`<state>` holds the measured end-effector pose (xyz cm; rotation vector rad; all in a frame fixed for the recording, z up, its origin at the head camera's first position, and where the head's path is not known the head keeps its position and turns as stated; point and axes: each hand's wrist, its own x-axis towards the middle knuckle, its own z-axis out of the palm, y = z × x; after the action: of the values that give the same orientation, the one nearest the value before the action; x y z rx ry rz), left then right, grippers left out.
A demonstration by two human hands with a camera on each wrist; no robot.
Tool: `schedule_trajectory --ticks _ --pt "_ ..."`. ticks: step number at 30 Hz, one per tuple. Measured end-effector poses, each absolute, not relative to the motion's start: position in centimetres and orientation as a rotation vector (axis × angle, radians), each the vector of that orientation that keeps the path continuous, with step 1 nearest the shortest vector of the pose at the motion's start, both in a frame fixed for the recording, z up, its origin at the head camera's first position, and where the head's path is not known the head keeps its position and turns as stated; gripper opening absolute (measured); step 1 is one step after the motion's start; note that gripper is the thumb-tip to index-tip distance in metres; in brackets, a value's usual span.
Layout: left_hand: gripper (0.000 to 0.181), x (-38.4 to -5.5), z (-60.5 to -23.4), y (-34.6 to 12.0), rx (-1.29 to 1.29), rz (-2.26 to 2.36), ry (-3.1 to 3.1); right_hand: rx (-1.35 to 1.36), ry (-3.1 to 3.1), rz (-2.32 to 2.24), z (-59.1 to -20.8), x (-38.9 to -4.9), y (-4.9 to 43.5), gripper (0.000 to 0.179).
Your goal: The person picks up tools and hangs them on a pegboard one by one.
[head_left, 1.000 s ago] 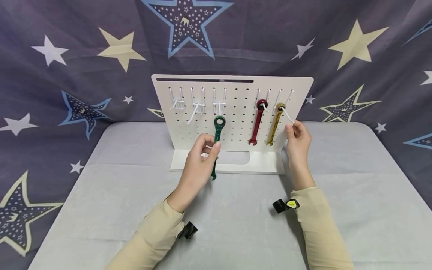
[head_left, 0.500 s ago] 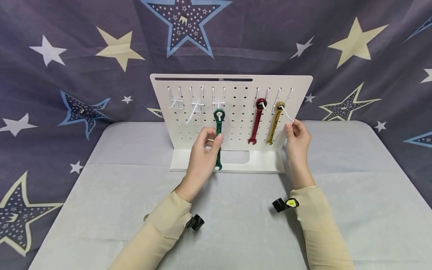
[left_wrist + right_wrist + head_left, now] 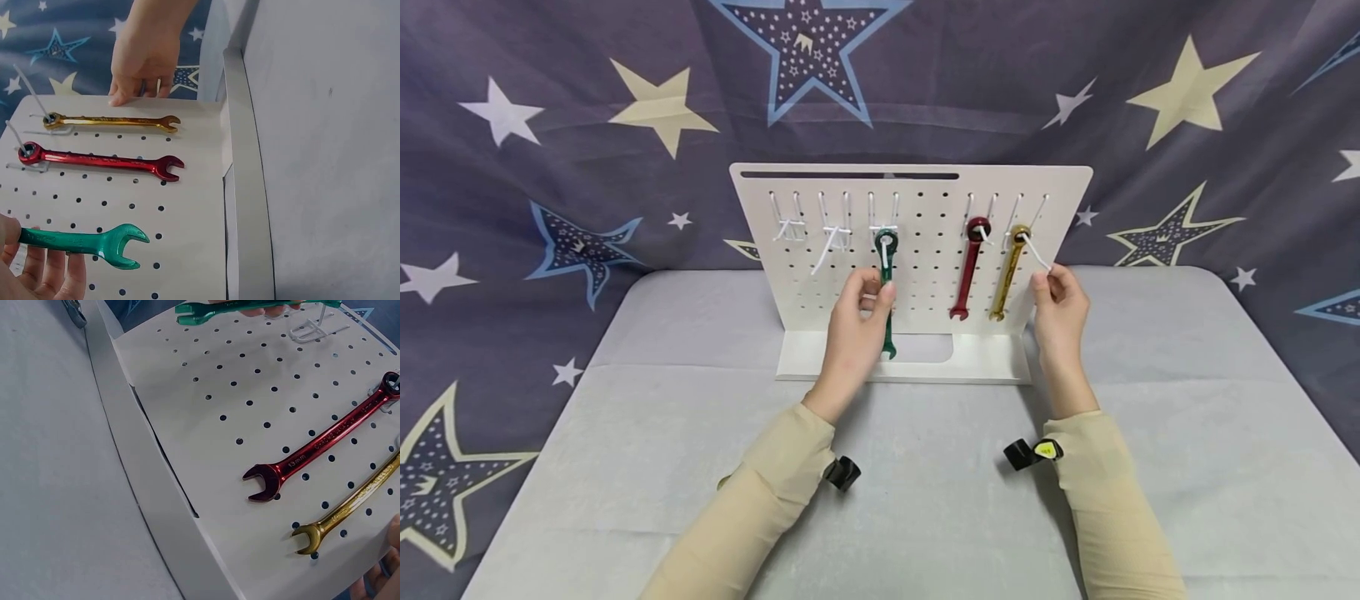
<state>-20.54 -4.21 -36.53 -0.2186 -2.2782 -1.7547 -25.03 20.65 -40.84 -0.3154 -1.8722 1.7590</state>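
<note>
My left hand (image 3: 853,333) pinches a green combination wrench (image 3: 888,337) by its shaft, ring end up. The ring surrounds the tip of a white hook (image 3: 884,250) on the white pegboard (image 3: 925,283). In the left wrist view, the open jaw of the green wrench (image 3: 122,247) points away from the curled fingers. At the board's right edge, my right hand (image 3: 1063,312) grips the edge between thumb and fingers, close to another hook's tip. A red wrench (image 3: 967,271) and a gold wrench (image 3: 1007,275) hang by their ring ends from hooks beside it.
Two more white hooks (image 3: 788,229) (image 3: 831,242) stick out on the board's left side, bearing nothing. The board's base (image 3: 992,367) stands on a table with a grey cloth (image 3: 925,500). A dark star-patterned curtain (image 3: 970,83) hangs behind.
My left hand has moved the green wrench up and toward the board, and its ring has come over the third hook's tip. My right hand has stayed at the board's edge.
</note>
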Motion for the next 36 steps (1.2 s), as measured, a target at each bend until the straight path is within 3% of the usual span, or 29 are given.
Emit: schedule_trajectory --ticks 36 --pt "0.026 -23.5 -37.6 -4.2 -0.091 -1.786 -2.334 -0.304 -1.857 1.749 -41.2 -25.3 20.8 0.023"
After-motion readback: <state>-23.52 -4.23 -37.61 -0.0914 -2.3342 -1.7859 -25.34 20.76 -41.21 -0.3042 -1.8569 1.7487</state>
